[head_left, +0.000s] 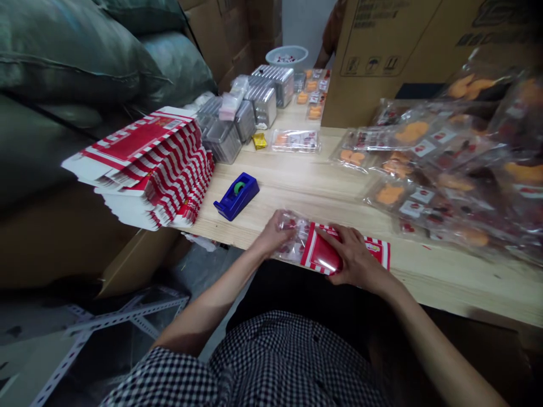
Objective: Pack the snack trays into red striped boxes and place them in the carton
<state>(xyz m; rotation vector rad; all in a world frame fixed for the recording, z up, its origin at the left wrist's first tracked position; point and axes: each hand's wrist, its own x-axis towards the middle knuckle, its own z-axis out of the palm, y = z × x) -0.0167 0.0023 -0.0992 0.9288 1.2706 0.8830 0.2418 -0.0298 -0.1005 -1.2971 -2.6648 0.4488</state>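
Note:
At the table's front edge lies a clear plastic pack [296, 244] with a red and white card [319, 251] at its right part. My left hand [274, 234] grips the pack's left end, thumb and fingers closed on the plastic. Across the card rests my right hand [354, 257], its fingers spread and bent around it, holding it from the right. The card's striped right end [382, 252] sticks out beyond that hand. A blue tape dispenser [237, 196] with a green roll sits on the table behind my left hand.
Folded red and white cartons [156, 164] are stacked at the left. Clear plastic boxes [224, 135], a yellow packet [259, 141] and a filled pack [296, 141] lie behind. Bagged orange items [411, 133] heap at the right before a large carton [394, 51]. A person's arm [333, 34] shows behind.

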